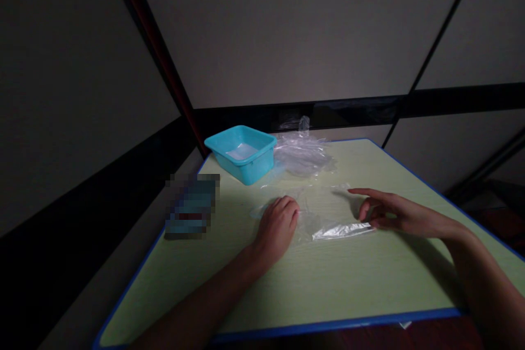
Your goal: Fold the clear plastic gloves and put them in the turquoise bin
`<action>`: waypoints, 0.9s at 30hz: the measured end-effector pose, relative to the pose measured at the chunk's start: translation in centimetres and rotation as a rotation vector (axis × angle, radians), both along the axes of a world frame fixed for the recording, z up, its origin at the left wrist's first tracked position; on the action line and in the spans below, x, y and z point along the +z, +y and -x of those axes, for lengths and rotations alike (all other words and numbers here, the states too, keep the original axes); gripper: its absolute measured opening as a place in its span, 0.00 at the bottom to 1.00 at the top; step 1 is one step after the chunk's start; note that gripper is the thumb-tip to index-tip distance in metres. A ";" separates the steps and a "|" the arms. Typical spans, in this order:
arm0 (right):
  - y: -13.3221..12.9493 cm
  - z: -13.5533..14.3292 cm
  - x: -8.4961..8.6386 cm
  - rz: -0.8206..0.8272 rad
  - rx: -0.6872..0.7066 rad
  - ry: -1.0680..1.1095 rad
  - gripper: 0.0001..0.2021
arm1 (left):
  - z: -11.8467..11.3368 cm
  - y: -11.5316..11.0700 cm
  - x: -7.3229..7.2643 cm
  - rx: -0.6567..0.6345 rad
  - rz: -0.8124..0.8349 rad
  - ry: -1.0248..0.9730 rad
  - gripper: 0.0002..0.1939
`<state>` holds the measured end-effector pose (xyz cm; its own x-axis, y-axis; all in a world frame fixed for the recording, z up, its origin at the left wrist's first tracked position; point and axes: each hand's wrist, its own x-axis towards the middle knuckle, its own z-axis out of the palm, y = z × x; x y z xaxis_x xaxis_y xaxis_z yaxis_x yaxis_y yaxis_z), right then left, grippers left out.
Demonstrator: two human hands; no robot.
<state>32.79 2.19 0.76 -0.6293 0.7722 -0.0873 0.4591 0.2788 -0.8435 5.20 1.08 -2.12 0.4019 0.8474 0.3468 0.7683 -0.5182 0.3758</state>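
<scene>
While the index finger of the right hand (400,214) is stretched out toward the left, above the tabletop (328,290), its other fingers are bent down, close to the thumb. These bent fingers are at the right end of a clear plastic bag (343,231), beside its shiny near edge; whether they pinch the film or only touch it, I cannot tell. The left hand (279,221) has its fingers curled inward and rests on the left part of the same bag. Its fingertips are turned away from the view, so I cannot say if some film is held under them.

The bag itself lies flat on the tabletop, between the two hands and partly under the left one — it is so transparent that its far outline is difficult to follow. Behind it is a loose heap of clear plastic (305,156), wrinkled and shiny. Just to the left of this heap stands a blue basin (262,167), upright, with something whitish (241,151) on its bottom. Nearer, at the left border of the tabletop, there is an object (192,205) which is blurred into squares — I cannot recognise it. Beyond everything rises a panelled wall (287,38), crossed by a dark band (356,112).
</scene>
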 end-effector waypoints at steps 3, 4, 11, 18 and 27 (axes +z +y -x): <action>0.0 -0.2 0.0 -0.019 0.000 -0.007 0.29 | 0.0 0.0 0.0 -0.001 0.000 0.001 0.07; 0.0 -0.3 0.0 -0.021 -0.002 -0.005 0.29 | 0.0 0.0 -0.1 -0.001 0.003 0.002 0.07; -0.2 -0.1 -0.3 -0.004 0.058 -0.009 0.35 | -0.1 0.0 0.0 0.006 0.017 0.009 0.06; -0.2 0.3 -0.4 -0.039 0.096 -0.002 0.35 | -0.1 0.1 -0.1 0.005 0.021 -0.005 0.07; -0.6 0.3 0.3 -0.028 0.043 -0.026 0.30 | 0.0 0.1 -0.1 -0.002 0.020 -0.014 0.07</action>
<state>32.48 1.63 1.06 -0.6596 0.7470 -0.0833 0.4682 0.3217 -0.8230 5.23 1.18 -2.24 0.3988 0.8535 0.3355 0.7621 -0.5119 0.3963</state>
